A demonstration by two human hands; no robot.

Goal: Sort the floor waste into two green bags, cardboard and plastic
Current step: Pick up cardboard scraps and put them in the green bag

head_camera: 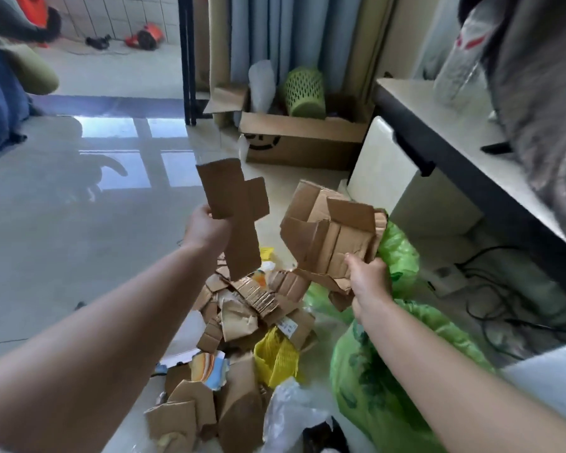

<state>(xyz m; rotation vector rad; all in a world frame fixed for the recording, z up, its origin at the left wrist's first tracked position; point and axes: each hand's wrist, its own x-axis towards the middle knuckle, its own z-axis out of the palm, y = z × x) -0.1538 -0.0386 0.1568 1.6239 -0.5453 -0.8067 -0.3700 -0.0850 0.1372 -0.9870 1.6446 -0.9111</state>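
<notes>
Gripping cardboard, apparently: left hand (206,228), right hand (370,282)

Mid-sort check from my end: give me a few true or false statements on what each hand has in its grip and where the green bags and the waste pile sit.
1. The left hand holds a flat cardboard strip. True.
2. The right hand is empty. False: its grip is on a crumpled cardboard box piece.
3. A green bag lies under the right forearm. True.
4. The floor pile is plastic only. False: mostly cardboard scraps, plus a yellow net.
5. A second green bag sits behind the right hand. True.
</notes>
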